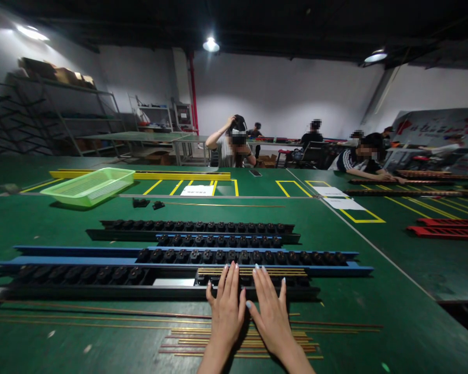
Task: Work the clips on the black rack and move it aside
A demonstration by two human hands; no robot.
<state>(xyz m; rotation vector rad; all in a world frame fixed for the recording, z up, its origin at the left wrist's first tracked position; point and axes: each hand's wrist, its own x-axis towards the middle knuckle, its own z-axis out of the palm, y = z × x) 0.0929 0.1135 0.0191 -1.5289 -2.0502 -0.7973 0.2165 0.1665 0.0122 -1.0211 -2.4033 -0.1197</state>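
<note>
My left hand [226,306] lies flat, palm down, its fingertips touching thin brass rods [284,271] laid along the near black channel [101,292]. Beside it my right hand [272,311] is flat as well, fingertips on the same rods. Both hands have their fingers stretched out, and neither grips anything. Black socket-like modules [120,275] sit in a row in this channel, partly covered by my fingers. Behind it is a blue channel [81,259] with more black modules. Under my wrists, several loose brass and copper-coloured rods [187,341] lie on the green table [113,353].
Farther back stand another black channel [140,235] with modules, a light green basket [89,195] and a yellow channel [171,176]. Red channels [448,231] lie at the right. A person [236,145] sits across the table; another person [359,158] leans over rails at the right.
</note>
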